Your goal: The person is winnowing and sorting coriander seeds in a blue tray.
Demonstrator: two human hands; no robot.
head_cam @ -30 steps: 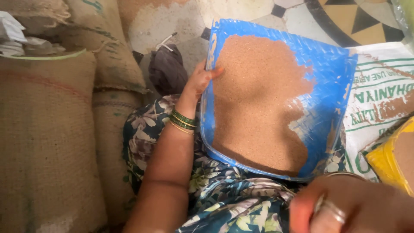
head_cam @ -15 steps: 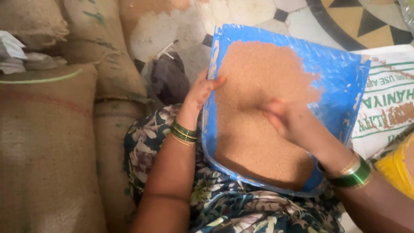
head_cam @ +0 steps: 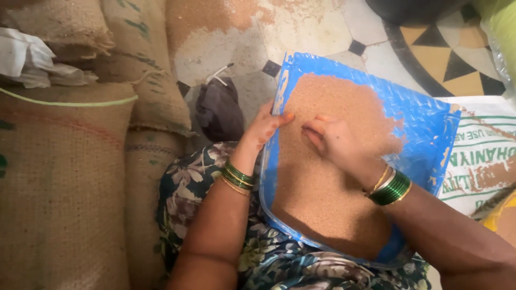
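Tray: a blue winnowing tray (head_cam: 424, 134) rests tilted on the person's lap, its bare rim toward the patterned floor (head_cam: 322, 32).
Grain: brown grain (head_cam: 322, 182) covers most of the tray.
Left hand: the left hand (head_cam: 266, 126) clasps the tray's left edge, thumb over the rim.
Right hand: the right hand (head_cam: 336, 142) lies on the grain, fingers curled and pressed into it, grasping nothing whole.
Surroundings: jute sacks (head_cam: 64, 177) stand at the left; a printed white sack (head_cam: 484, 150) lies at the right.

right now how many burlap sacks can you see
3, all at the left: a big one nearest, a lower one beside the person's knee, and one lying behind them. A fourth may sit at the top corner; others could be hidden.
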